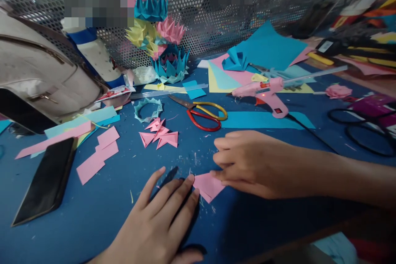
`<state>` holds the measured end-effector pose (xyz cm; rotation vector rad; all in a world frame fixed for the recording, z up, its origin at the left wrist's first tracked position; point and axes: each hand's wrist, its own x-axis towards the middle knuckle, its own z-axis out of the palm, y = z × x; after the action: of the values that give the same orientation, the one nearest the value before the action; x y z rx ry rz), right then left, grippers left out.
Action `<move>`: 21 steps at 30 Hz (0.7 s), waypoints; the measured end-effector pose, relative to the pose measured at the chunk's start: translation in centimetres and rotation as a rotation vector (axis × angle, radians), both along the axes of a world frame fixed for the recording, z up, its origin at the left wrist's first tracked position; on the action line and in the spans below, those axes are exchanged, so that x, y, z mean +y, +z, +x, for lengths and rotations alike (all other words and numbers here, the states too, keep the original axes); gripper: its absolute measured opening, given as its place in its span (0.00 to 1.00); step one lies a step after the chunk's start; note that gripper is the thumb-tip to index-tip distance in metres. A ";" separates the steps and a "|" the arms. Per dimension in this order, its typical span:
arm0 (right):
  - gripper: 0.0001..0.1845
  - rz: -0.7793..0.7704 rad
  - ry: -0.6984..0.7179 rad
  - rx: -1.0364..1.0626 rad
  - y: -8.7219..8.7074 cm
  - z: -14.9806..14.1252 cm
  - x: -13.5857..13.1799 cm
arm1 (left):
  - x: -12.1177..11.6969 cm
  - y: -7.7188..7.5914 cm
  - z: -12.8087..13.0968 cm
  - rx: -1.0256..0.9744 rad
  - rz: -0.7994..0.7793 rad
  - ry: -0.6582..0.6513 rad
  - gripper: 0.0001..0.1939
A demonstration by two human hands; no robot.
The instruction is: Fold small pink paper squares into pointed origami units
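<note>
A small pink piece of folded paper lies flat on the blue tabletop. My left hand is spread, and its fingertips touch the paper's left edge. My right hand has its fingers curled, with the fingertips on the paper's upper right corner. Whether they pinch the corner or press it down is partly hidden. Farther back lie several pink folded pieces in a cluster and a light blue paper ring. To the left are cut pink paper rectangles.
Scissors with red and yellow handles lie behind my hands. A pink glue gun rests on a blue paper strip, its cord running right. A phone lies left. Folded paper flowers, a bottle and a bag stand behind.
</note>
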<state>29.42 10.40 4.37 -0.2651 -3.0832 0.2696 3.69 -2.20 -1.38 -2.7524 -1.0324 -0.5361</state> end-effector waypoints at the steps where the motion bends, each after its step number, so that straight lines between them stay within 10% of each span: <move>1: 0.18 -0.003 0.004 -0.002 0.0 0.1 0.1 | 0.0 0.0 0.0 0.001 -0.005 -0.004 0.31; 21: 0.06 -0.246 -0.147 0.293 -3.5 -1.5 0.3 | 0.5 1.1 -0.3 0.063 -0.081 -0.087 0.26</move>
<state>27.96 10.69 0.87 -0.4160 -2.7244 0.6210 3.44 -1.74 -0.30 -2.8757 -0.9447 -0.4255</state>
